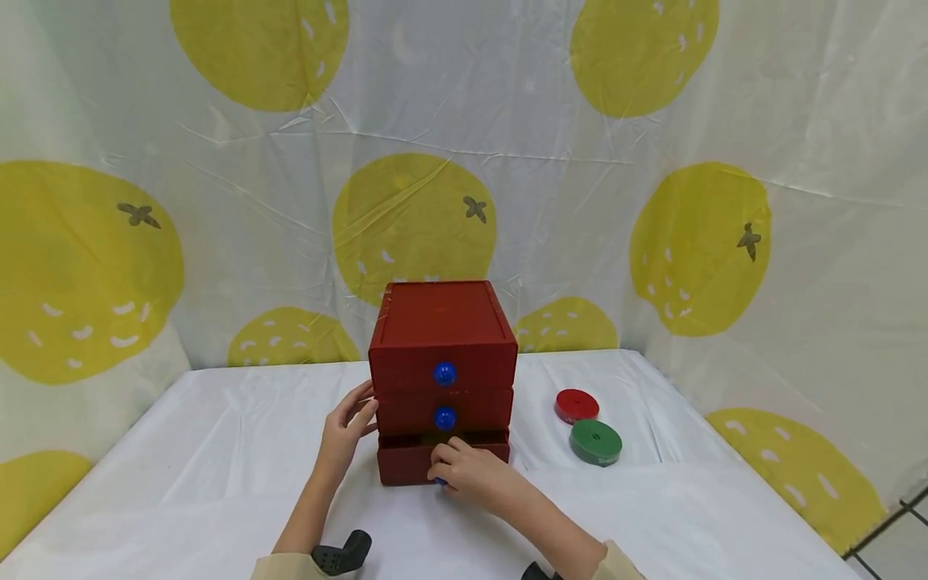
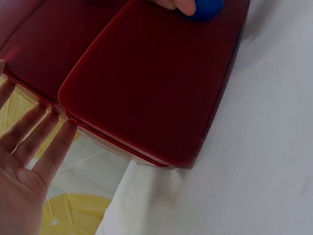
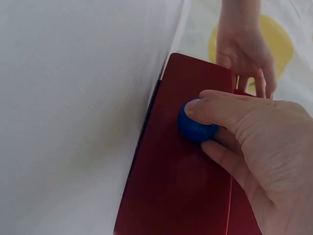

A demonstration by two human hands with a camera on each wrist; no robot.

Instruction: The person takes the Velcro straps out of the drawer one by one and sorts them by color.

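A dark red cabinet [image 1: 442, 318] with three stacked drawers stands on the white-covered table. Its bottom drawer [image 1: 406, 466] sticks out a little from the front, with a dark gap along its top. My right hand [image 1: 474, 477] pinches that drawer's round blue knob [image 3: 194, 125] between thumb and fingers. The upper two drawers are flush, each with a blue knob [image 1: 445, 373]. Against the cabinet's left side rests my left hand [image 1: 346, 427], its fingers [image 2: 54, 147] spread and fairly straight, fingertips at the side wall. The inside of the bottom drawer is hidden.
To the right of the cabinet lie a red disc-shaped roll [image 1: 577, 406] and a green one [image 1: 596, 442], close together. A white curtain [image 1: 551, 201] printed with yellow fruit hangs behind the table [image 1: 239, 451].
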